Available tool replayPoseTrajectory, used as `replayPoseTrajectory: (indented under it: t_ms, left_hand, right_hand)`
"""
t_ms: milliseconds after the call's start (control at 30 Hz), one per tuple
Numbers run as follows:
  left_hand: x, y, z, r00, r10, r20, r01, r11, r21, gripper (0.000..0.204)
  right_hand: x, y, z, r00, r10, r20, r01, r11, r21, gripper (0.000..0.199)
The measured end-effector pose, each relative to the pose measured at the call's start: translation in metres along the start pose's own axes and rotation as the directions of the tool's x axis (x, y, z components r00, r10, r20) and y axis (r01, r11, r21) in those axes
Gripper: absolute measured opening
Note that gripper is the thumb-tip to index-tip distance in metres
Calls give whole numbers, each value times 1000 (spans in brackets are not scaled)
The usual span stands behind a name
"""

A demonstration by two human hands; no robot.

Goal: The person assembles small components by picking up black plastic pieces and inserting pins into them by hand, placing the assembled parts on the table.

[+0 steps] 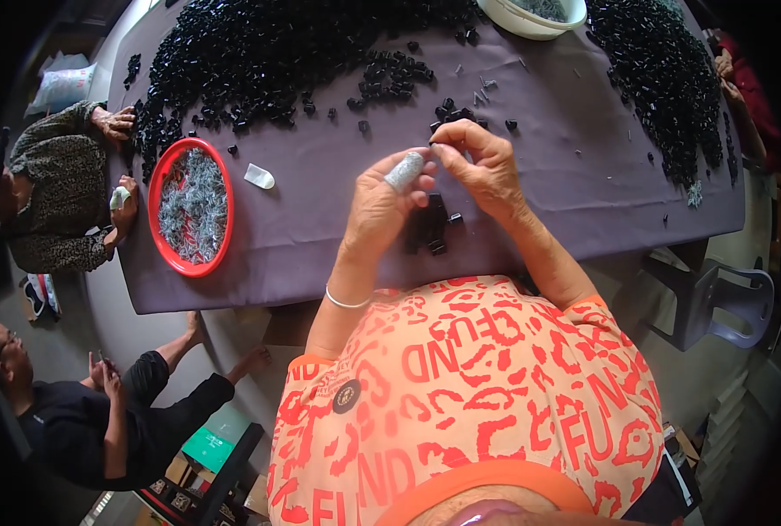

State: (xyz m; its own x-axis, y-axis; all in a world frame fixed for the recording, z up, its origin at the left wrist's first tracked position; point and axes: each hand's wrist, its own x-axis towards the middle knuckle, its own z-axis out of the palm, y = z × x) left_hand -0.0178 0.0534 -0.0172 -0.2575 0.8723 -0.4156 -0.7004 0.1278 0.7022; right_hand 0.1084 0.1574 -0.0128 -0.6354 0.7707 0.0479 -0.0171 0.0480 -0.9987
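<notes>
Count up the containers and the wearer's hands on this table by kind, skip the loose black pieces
Red trays: 1, filled with small grey metal bits
White bowls: 1, at the far edge
Wearer's hands: 2, left hand with a grey thumb cover, right hand pinching a small piece
Total: 4

Packages: pale blue-white printed sack (63,86), plump, upper left of frame beside the table | Labels: round black badge (347,395) on orange shirt, lower centre | Screens: none visible
</notes>
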Motion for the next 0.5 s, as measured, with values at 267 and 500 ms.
replayPoseTrajectory:
  t_ms: [267,500]
  left_hand:
    - [-1,-15,16,994,-72,77,89,964,-249,19]
    - [-6,-18,8,993,4,115,32,951,-306,18]
  right_hand:
    - [-20,9,2,991,-122,-60,131,975,179,13]
    - [-6,-5,-22,907,-421,1,392,843,-369,18]
